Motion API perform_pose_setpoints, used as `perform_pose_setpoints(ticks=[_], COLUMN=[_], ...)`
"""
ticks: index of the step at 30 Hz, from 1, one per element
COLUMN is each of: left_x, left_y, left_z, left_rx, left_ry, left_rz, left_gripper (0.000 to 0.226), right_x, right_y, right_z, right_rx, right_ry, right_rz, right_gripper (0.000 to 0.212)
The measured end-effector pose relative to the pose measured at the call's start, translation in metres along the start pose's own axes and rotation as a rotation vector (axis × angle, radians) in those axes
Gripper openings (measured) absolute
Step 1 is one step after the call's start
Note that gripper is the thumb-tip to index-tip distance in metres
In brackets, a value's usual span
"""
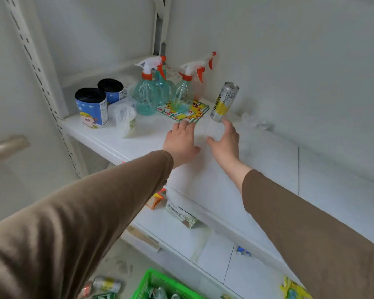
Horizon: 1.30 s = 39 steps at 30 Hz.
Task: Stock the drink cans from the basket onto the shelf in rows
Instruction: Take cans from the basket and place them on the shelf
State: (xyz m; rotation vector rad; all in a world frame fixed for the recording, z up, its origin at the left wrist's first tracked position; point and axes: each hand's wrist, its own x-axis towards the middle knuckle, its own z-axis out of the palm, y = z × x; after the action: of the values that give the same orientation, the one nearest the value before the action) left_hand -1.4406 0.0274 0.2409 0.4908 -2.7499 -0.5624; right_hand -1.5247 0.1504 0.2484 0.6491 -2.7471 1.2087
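Note:
A slim silver and yellow drink can (224, 102) stands at the back of the white shelf (268, 160), near the rear wall. My right hand (225, 141) is just in front of it, fingers spread, an index fingertip close to the can's base; I cannot tell if it touches. My left hand (181, 140) lies flat and open on the shelf, fingertips on the edge of a printed card (186, 112). The green basket (158, 283) with several cans sits on the floor at the bottom. Two more cans (104, 285) lie on the floor to its left.
Clear spray bottles (151, 89) with orange triggers and two rolls of black bags (92, 106) fill the shelf's left end. A plastic wrapper (255, 121) lies right of the can. A lower shelf (181, 229) holds small packets. A slotted upright (41, 78) runs at left.

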Motion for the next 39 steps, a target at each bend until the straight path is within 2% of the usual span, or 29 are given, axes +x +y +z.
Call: perform_pose_setpoints(ticks=[6,10,15,22,30,34,39], left_x=[-0.1,-0.18,-0.277,-0.392,-0.485,-0.518,-0.547], left_y=[-0.006,-0.01,-0.022,-0.056,-0.123,-0.154,-0.179], left_z=[-0.017,-0.022,-0.007,0.075,0.224,0.303,0.385], left_rx=[0.011,0.002,-0.014,-0.004,-0.007,0.028,0.034], left_ry=[0.065,0.189,0.246,0.032,-0.216,-0.356,-0.475], left_rz=[0.074,0.196,0.208,0.11,-0.026,-0.051,-0.097], left_gripper=[0.077,0.075,0.075,0.08,0.083,0.082,0.081], right_x=[-0.108,-0.19,-0.294,-0.404,-0.49,-0.521,-0.554], right_y=[-0.006,-0.005,0.009,0.087,0.223,0.29,0.36], right_z=[-0.009,-0.015,-0.008,0.045,0.15,0.209,0.282], right_rx=[-0.108,-0.151,-0.199,-0.208,-0.232,-0.208,-0.229], right_ry=[-0.028,0.051,0.112,-0.088,-0.394,-0.541,-0.74], right_rz=[-0.181,-0.31,-0.395,-0.33,-0.106,0.076,0.157], right_gripper=[0.069,0.064,0.057,0.058,0.063,0.063,0.07])
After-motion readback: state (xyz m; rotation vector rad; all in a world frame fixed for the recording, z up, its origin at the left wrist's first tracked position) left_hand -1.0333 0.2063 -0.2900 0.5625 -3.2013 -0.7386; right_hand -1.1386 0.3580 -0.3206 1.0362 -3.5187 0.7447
